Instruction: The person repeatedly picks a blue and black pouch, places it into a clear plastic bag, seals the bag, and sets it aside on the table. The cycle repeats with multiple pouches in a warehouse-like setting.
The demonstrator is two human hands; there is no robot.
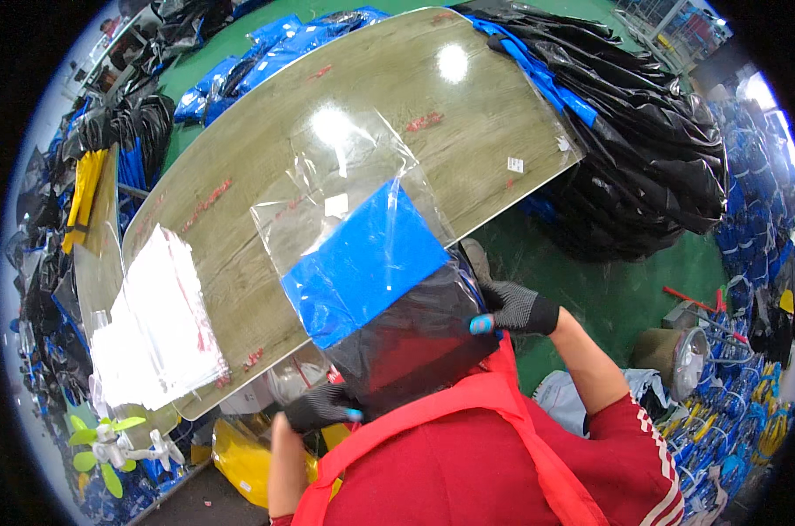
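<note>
In front of me I hold a clear plastic bag (327,215) with a folded blue-and-black piece (371,263) inside. Its blue half points toward the table, and its black half lies against my red apron (424,399). My right hand (522,309), in a dark grey knit glove with light blue at the thumb, is closed on the bag's right edge. Low on the left, my left hand (320,407), gloved alike, grips the near left corner; its fingers are partly hidden. The bag's clear far end rests over the wood-look table (345,105).
White sheets or bags (170,316) are stacked at the table's left end. A big heap of black folded material (643,149) stands at the right. Blue bundles (283,53) lie beyond the table. A small green-bladed fan (108,447) is at lower left, near a yellow bag (248,460).
</note>
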